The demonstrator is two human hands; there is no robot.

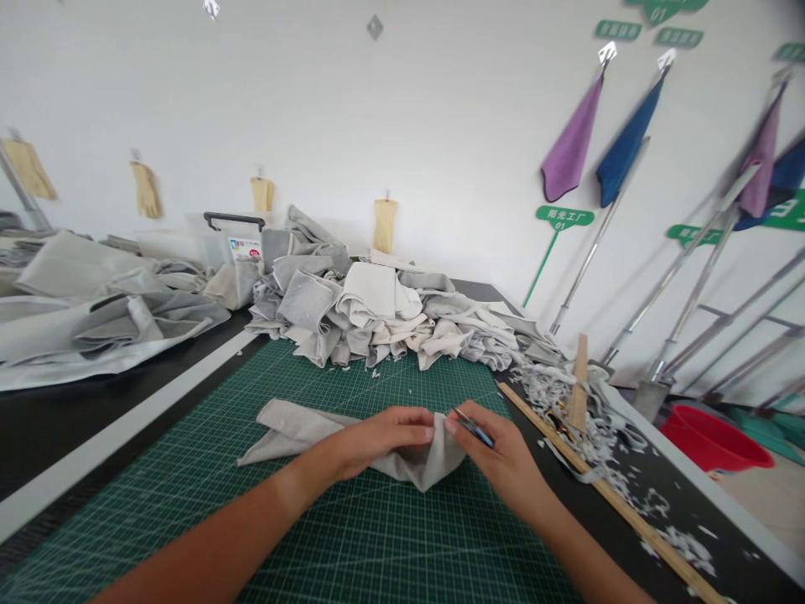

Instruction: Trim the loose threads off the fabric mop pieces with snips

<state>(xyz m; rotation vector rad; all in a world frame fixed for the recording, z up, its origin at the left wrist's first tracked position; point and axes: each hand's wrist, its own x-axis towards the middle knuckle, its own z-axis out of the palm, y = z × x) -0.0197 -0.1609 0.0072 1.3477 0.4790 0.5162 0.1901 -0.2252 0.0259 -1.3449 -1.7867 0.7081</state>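
Observation:
A piece of light grey cloth (295,424) lies partly folded on the green cutting mat (352,545), its right end lifted off the surface. My left hand (383,436) is closed on this raised part, thumb and fingers pinching the fabric. Close beside it, my right hand (496,436) is closed around a small blue-handled tool (476,431) with a thin metal tip; its exact kind is too small to tell. The right thumb and fingertip meet at the cloth's edge, where the tip of the tool also is.
A heap of grey cloths (377,306) sits at the mat's far edge, more fabric (113,310) at left. A clear box (232,243) stands behind. Right of the mat lie a wooden strip (604,486), white scraps (629,470) and scissors (632,438). A red basin (714,436) is beyond.

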